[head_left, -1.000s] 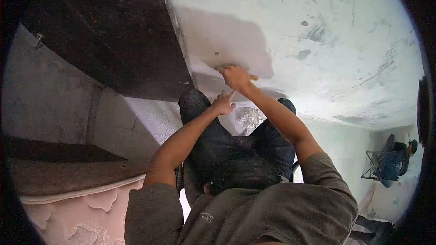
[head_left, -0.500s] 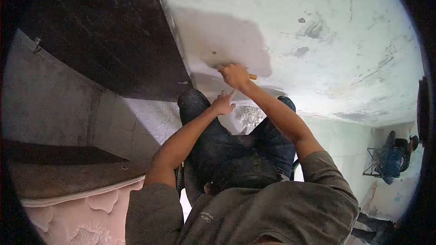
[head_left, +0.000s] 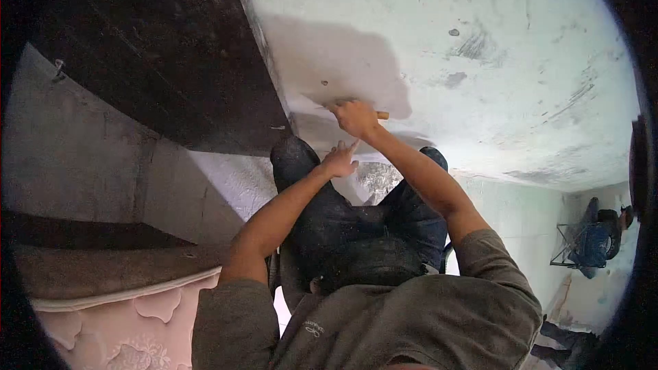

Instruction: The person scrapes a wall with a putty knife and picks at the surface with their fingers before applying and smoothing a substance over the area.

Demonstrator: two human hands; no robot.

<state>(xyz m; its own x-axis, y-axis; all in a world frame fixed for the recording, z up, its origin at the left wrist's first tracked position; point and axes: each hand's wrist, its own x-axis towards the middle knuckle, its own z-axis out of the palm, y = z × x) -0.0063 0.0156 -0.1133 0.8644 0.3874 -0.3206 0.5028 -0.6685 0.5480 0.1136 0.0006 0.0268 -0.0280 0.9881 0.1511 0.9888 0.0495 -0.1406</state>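
Right hand (head_left: 356, 118) grips a wooden-handled trowel (head_left: 379, 116) flat against the pale plastered wall (head_left: 480, 41), smoothing wet plaster; left hand (head_left: 339, 159) hovers loose, finger pointing; next, probably a steady, even sweep.

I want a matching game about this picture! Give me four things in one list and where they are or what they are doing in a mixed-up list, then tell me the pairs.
Things:
1. right hand
2. left hand
3. pink patterned mattress
4. other person

Places or states:
A. far off at the right edge, beside a wire frame
B. closed on a wooden handle, up against the white wall
C. bottom left corner
D. one finger pointing up, just below the other hand, holding nothing

Pairs: 1-B, 2-D, 3-C, 4-A
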